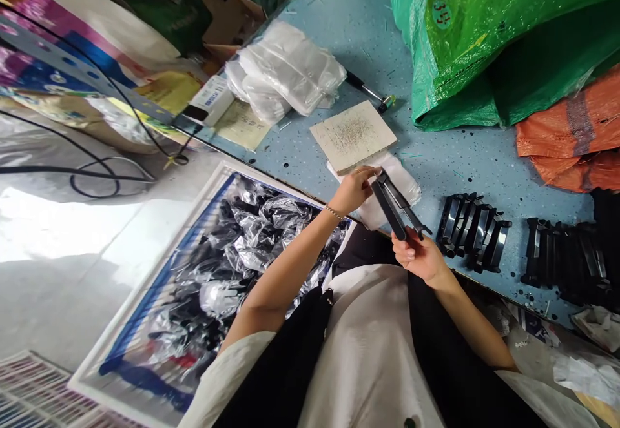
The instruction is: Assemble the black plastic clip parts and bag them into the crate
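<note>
- A black plastic bracket (394,205) sits over the near edge of the speckled blue workbench (436,170).
- The left hand (353,190) pinches its far end, fingers closed.
- The right hand (417,255) grips its near end.
- Matching black brackets (473,232) lie just right.

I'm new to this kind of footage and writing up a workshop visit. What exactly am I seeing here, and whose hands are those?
This is one picture from a camera worn on a person's head, looking down, so the bare hands are the wearer's own. The left hand and right hand hold a black plastic part. On the speckled blue table lie more black plastic parts, a beige board scattered with tiny bits, and white plastic bags.
</note>
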The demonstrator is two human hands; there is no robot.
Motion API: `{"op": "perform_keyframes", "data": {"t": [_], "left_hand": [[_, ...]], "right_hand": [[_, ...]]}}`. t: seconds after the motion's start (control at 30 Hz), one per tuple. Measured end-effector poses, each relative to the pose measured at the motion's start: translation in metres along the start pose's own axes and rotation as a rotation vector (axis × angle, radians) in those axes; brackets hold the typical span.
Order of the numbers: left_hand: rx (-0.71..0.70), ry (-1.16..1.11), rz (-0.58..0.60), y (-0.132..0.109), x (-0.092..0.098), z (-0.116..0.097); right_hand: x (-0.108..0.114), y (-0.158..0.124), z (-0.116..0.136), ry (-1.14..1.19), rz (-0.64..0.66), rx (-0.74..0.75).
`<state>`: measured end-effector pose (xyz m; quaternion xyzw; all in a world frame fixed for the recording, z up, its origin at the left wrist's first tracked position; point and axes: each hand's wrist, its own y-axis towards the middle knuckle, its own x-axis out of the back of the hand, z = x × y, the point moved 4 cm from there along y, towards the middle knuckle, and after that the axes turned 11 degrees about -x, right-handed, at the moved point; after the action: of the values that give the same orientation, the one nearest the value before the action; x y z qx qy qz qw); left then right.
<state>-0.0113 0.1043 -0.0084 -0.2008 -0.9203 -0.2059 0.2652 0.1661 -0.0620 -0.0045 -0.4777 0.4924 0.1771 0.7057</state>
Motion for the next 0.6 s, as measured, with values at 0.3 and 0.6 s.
{"op": "perform_keyframes", "data": {"t": [0.3, 0.6], "left_hand": [[-0.655, 0.129, 0.062, -0.058, -0.007, -0.123], [-0.325, 0.316, 0.277, -0.135, 0.050, -0.143]], "right_hand": [[0.001, 0.013, 0.023, -0.480, -0.324, 0.371], [-0.041, -0.030, 0.015, -1.380, -0.407, 0.440]]}}
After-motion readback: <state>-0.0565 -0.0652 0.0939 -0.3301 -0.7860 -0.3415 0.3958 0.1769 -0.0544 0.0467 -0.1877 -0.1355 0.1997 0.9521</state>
